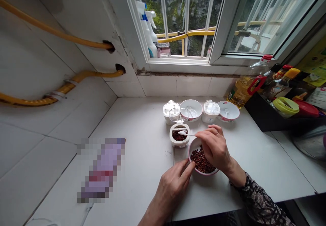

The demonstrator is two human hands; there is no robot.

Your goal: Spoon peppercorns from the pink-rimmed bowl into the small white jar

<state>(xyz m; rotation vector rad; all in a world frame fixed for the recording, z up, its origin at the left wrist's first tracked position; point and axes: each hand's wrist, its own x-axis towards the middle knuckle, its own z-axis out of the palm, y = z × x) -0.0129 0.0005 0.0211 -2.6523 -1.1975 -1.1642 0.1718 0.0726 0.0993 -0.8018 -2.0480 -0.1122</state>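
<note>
My right hand (215,148) pinches a small white spoon (182,133), its bowl end over the mouth of an open white seasoning jar (180,143). Dark red grains that look like Sichuan peppercorns (178,137) lie inside that jar, and its clear lid stands flipped up at the back. Just right of the jar is a white bowl with a pink rim (189,150), holding more of the same peppercorns (202,161). My left hand (175,181) grips the bowl's near left rim between thumb and fingers. Part of the bowl is hidden under my right hand.
Behind stand two lidded white jars (171,109) (211,110) and two white bowls (191,118) (229,116) with spoons inside. At right, an oil bottle (240,91) and a black rack (257,115) of condiments. A blurred purple object (105,168) lies left on the white counter (142,144).
</note>
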